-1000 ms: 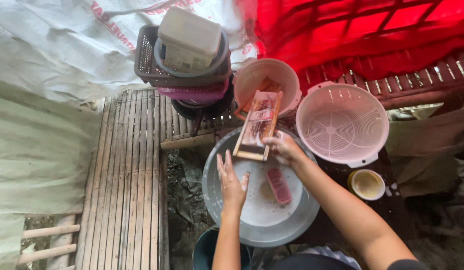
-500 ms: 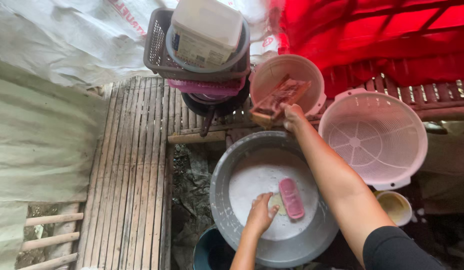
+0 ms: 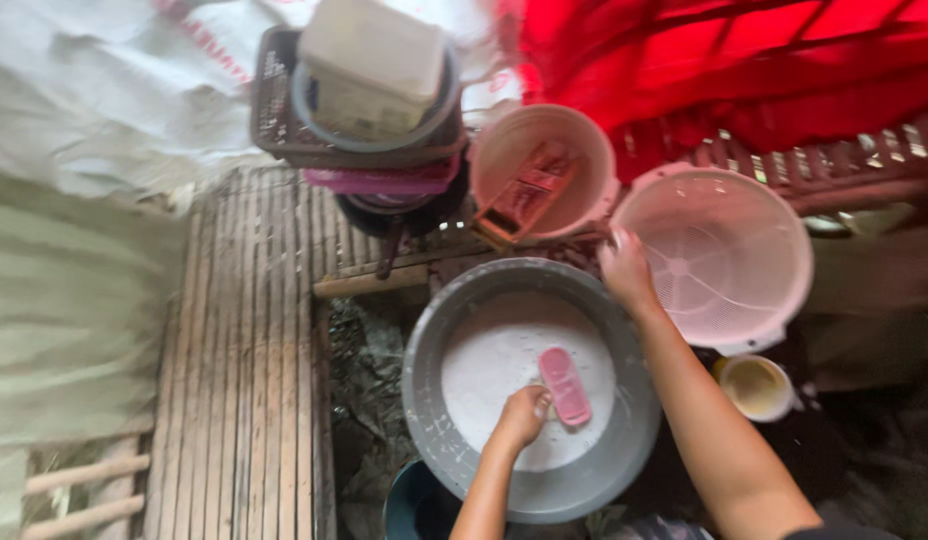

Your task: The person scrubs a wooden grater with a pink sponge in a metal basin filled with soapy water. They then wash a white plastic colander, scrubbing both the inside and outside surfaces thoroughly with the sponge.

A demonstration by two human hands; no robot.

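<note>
Pink oblong brush [image 3: 565,386] lies in milky water by left hand [image 3: 522,415].

We see a slatted bamboo platform [image 3: 239,350] running down the left, with pale sheeting [image 3: 74,110] bunched above and beside it. At its far end a dark plastic crate [image 3: 284,120] holds a round basin with a whitish rectangular container [image 3: 374,60] stacked in it, all resting above a magenta dish [image 3: 384,182]. We also see red cloth [image 3: 744,60] across the top right, a small cream-coloured cup [image 3: 756,386] at the lower right, and a dark teal bucket rim [image 3: 414,500] at the bottom edge.
</note>
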